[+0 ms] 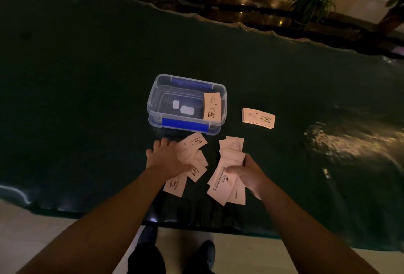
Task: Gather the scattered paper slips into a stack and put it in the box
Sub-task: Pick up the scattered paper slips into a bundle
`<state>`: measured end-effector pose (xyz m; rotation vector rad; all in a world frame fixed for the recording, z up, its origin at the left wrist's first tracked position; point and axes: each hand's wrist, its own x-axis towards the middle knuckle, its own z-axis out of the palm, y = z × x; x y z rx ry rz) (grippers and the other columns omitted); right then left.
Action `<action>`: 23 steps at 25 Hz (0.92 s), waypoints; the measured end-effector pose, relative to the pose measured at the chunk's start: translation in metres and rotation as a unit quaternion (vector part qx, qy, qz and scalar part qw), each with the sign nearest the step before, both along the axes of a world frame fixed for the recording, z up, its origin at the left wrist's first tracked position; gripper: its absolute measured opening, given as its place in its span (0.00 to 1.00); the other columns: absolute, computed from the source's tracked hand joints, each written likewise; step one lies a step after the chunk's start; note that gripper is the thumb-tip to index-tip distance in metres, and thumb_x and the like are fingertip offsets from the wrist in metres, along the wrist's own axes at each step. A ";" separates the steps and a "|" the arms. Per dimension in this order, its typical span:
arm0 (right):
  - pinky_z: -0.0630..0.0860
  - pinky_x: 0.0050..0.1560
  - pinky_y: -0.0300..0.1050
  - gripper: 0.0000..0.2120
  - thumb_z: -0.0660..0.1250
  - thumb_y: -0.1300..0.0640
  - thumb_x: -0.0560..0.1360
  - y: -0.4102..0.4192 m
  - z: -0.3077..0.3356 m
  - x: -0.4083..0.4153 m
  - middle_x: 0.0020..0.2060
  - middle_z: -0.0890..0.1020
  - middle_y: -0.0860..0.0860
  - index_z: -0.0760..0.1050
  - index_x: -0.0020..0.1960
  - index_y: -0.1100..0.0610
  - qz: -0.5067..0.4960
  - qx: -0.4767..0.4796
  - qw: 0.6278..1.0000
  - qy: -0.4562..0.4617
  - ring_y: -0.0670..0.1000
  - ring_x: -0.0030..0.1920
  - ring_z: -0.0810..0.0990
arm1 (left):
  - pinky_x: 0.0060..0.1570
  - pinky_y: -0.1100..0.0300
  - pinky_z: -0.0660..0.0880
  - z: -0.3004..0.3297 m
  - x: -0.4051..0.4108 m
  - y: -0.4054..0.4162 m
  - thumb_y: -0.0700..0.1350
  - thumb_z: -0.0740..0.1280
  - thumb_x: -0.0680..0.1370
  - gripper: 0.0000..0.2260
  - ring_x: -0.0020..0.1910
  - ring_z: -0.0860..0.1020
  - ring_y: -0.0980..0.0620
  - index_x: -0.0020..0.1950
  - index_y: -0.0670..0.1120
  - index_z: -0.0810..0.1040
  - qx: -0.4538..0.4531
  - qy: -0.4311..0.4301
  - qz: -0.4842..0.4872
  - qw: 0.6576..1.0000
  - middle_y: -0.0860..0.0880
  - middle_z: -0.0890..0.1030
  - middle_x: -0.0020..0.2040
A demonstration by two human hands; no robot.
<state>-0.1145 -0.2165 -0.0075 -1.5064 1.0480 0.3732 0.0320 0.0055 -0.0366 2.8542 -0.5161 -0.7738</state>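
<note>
Pale pink printed paper slips lie scattered on a dark table (87,77) just in front of me. My left hand (166,157) rests flat, fingers spread, on a loose group of slips (192,144). My right hand (249,173) grips a fanned bunch of slips (227,177) a little above the table. A clear plastic box (153,98) with blue latches stands open beyond both hands; one set of slips (212,106) leans against its right inner wall. A neat stack of slips (258,118) lies to the right of the box.
The table's near edge runs just below my forearms, with my shoes and pale floor under it. Its far edge borders a dark ledge with potted plants (312,0). Bright reflections glare on the tabletop at the right.
</note>
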 end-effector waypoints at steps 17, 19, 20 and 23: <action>0.74 0.58 0.55 0.30 0.77 0.63 0.73 -0.002 0.029 0.025 0.60 0.82 0.47 0.71 0.71 0.48 0.117 -0.047 0.991 -0.033 0.57 0.67 0.80 | 0.66 0.48 0.74 0.003 -0.019 -0.022 0.57 0.75 0.73 0.32 0.67 0.71 0.46 0.74 0.47 0.72 -0.080 0.030 -0.010 0.996 0.46 0.73 0.67; 0.73 0.59 0.56 0.32 0.77 0.63 0.73 -0.004 0.030 0.024 0.65 0.82 0.51 0.71 0.73 0.49 0.117 -0.056 0.991 -0.030 0.57 0.68 0.79 | 0.67 0.48 0.73 0.000 -0.023 -0.034 0.61 0.75 0.73 0.34 0.68 0.71 0.45 0.73 0.46 0.71 -0.073 0.027 0.000 0.997 0.45 0.73 0.68; 0.73 0.59 0.56 0.32 0.77 0.63 0.73 -0.006 0.030 0.023 0.67 0.81 0.52 0.71 0.73 0.49 0.118 -0.058 0.991 -0.028 0.57 0.69 0.79 | 0.67 0.48 0.72 0.000 -0.024 -0.039 0.63 0.74 0.72 0.36 0.68 0.71 0.45 0.73 0.46 0.70 -0.066 0.024 0.003 0.998 0.45 0.72 0.69; 0.72 0.62 0.56 0.32 0.77 0.64 0.73 -0.011 0.033 0.022 0.68 0.80 0.52 0.70 0.73 0.50 0.123 -0.062 0.990 -0.032 0.58 0.71 0.77 | 0.71 0.46 0.69 0.003 -0.029 -0.051 0.66 0.75 0.69 0.42 0.72 0.69 0.42 0.76 0.46 0.66 -0.059 0.019 0.005 0.998 0.44 0.70 0.73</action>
